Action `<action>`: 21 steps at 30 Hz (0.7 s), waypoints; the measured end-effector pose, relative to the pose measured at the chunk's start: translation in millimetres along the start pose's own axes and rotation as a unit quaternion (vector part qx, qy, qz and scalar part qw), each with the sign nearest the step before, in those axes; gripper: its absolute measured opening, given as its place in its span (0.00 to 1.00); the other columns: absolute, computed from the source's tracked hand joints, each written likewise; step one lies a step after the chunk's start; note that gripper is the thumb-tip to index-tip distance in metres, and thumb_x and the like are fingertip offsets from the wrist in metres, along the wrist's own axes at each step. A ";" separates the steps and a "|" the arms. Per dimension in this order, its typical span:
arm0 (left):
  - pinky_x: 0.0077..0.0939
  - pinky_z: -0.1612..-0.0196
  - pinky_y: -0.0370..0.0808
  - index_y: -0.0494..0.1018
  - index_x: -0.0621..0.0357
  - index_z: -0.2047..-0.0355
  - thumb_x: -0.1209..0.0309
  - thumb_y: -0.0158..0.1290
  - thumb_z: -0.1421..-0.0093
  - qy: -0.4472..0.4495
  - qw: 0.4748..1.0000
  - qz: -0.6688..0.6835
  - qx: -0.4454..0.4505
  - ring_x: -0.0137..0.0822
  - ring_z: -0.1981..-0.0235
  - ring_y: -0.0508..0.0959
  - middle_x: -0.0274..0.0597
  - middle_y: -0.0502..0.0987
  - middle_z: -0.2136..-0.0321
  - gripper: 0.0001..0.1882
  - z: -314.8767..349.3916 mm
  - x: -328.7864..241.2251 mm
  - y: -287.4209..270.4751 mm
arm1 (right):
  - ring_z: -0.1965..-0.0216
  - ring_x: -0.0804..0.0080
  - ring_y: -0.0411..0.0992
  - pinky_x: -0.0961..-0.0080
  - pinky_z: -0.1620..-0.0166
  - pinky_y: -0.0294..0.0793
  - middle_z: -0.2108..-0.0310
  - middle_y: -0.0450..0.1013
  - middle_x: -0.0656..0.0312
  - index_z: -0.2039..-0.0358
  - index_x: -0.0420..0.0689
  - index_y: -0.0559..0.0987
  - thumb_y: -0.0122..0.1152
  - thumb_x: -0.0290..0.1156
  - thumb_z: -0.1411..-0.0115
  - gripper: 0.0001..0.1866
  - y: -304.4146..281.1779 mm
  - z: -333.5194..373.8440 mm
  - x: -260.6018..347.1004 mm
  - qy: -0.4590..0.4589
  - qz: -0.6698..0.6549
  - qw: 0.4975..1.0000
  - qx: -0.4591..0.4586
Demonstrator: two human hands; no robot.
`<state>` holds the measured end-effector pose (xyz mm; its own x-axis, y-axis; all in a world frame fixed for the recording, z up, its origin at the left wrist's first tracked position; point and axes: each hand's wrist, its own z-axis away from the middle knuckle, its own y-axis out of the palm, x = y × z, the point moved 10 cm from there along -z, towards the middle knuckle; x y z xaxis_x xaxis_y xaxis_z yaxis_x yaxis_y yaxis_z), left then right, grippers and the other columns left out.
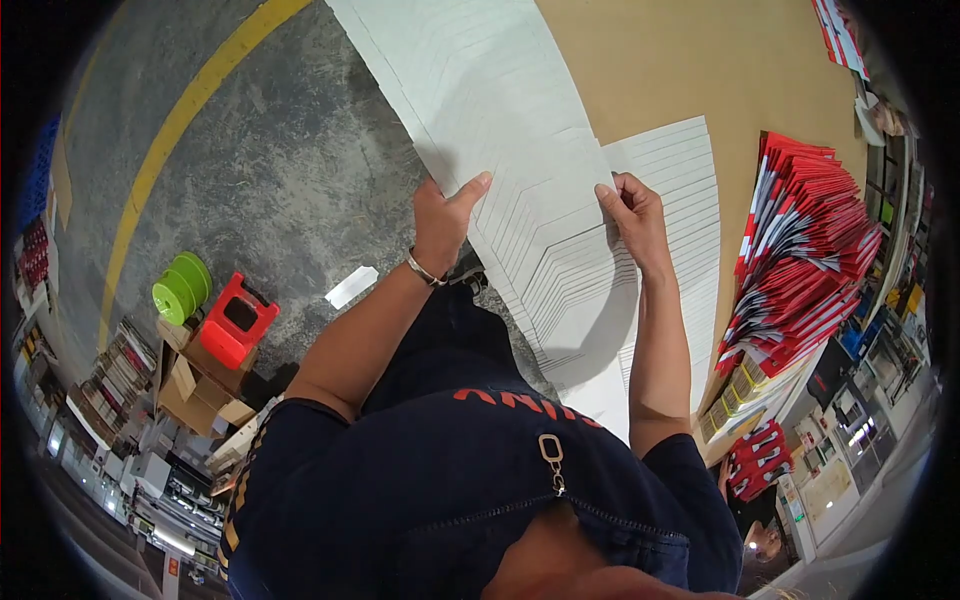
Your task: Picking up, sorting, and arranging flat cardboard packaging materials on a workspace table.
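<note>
A long run of overlapping white card sheets (530, 110) lies across the table's left edge, fanned so that their stepped edges show. My left hand (440, 225) grips the left edge, its thumb on top and its fingers mostly out of sight underneath. On the opposite edge, my right hand (637, 218) pinches the sheets between thumb and curled fingers. How many sheets either hand holds, I cannot tell. Right beside my right hand is a second fanned row of white sheets (680, 165), partly covered by the first.
The brown tabletop (700, 60) carries a large fanned pile of red-and-white folded cartons (800, 250) at right. On the floor at left are a red stool (236, 325), a green spool-like container (183, 288) and an opened cardboard box (195, 390). Another person (762, 540) is at lower right.
</note>
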<state>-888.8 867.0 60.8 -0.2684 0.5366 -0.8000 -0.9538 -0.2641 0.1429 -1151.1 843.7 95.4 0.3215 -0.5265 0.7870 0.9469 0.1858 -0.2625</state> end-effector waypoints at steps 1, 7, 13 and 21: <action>0.24 0.58 0.70 0.72 0.69 0.59 0.70 0.59 0.48 0.001 1.000 -0.008 0.003 0.29 0.64 0.75 0.42 0.77 0.63 0.19 0.2 -1.6 0.7 | 0.80 0.89 0.53 0.87 0.77 0.52 0.83 0.60 0.77 0.76 0.41 0.74 0.61 0.31 0.43 0.09 0.0 -0.1 -0.8 0.003 -0.008 1.000 -0.001; 0.25 0.59 0.71 0.72 0.68 0.59 0.70 0.61 0.49 -0.012 1.000 -0.004 0.026 0.30 0.64 0.75 0.42 0.77 0.64 0.19 8.3 3.5 6.8 | 0.76 0.88 0.59 0.87 0.72 0.59 0.79 0.66 0.74 0.71 0.40 0.76 0.61 0.31 0.43 0.07 -5.2 5.8 -1.0 0.031 -0.027 0.999 -0.008; 0.24 0.59 0.72 0.72 0.68 0.59 0.73 0.61 0.50 -0.081 0.996 0.029 0.033 0.30 0.64 0.75 0.42 0.77 0.63 0.19 12.6 14.6 13.6 | 0.73 0.83 0.67 0.85 0.66 0.68 0.77 0.71 0.68 0.68 0.36 0.77 0.64 0.30 0.47 0.10 -19.9 29.3 7.0 0.033 0.058 0.997 -0.028; 0.25 0.60 0.72 0.72 0.69 0.60 0.73 0.61 0.51 -0.071 0.997 0.008 0.038 0.30 0.65 0.76 0.42 0.77 0.64 0.18 11.9 13.3 15.3 | 0.77 0.86 0.62 0.87 0.73 0.63 0.79 0.67 0.71 0.72 0.38 0.76 0.63 0.28 0.46 0.07 -27.4 39.5 -22.0 0.058 -0.038 0.996 -0.050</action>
<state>-908.6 879.6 59.4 -0.2952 0.6418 -0.7078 -0.9552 -0.2152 0.2033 -1184.3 883.0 107.4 0.2429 -0.6294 0.7381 0.9626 0.0621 -0.2638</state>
